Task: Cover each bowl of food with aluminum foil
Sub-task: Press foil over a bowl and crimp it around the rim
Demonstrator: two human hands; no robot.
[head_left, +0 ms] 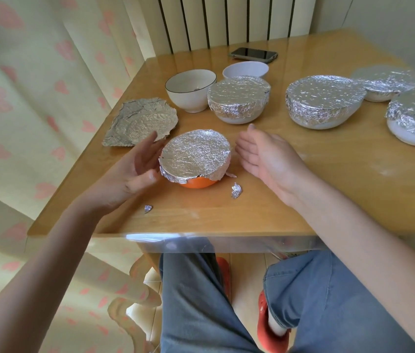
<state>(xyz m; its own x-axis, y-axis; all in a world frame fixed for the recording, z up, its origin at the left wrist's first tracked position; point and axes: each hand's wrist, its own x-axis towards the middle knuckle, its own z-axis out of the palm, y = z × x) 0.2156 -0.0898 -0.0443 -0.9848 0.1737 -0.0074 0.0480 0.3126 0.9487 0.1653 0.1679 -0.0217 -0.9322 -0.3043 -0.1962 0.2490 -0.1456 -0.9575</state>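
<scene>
Evidently both hands flank the foil-capped orange bowl (196,161) near the wooden table (277,205)'s front edge to smooth its cover. Left hand (135,171) touches the foil, fingers straight; right hand (259,154) hovers beside it, spread, holding nothing.

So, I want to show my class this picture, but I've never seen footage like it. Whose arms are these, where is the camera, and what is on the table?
There is no machine here. A person wears a camera on the head, so it looks down at that person's own arms and knees.

The left hand and right hand are both open, one on each side of a small orange bowl capped with foil. Neither holds anything.

On the wooden table stand four more foil-covered white bowls, the nearest at. Two bowls are uncovered: a white bowl with a dark rim and a plain white bowl behind it. A crumpled loose foil sheet lies at left, two small foil scraps lie near the front, and a dark phone lies at the far edge.
</scene>
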